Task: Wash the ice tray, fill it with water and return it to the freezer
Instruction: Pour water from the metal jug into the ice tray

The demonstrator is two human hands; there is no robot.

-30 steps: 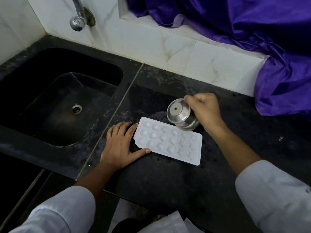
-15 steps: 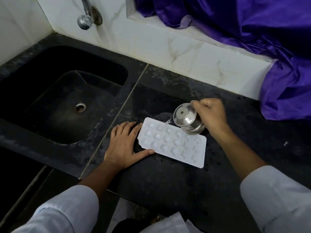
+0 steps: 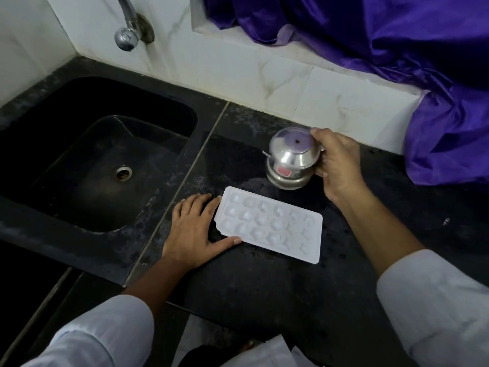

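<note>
A white ice tray with several round cells lies flat on the black counter. My left hand rests flat on the counter against the tray's left end, fingers spread, thumb along its near edge. My right hand grips a small steel pot, tilted with its base facing me, just beyond the tray's far edge. The pot's mouth is hidden.
A black sink with a round drain lies to the left. A chrome tap juts from the white tiled wall above it. Purple cloth drapes over the ledge at the back right. The counter's front edge runs near my sleeves.
My right hand has pulled the steel pot back from over the tray toward the wall. The left hand and the tray have stayed put.
</note>
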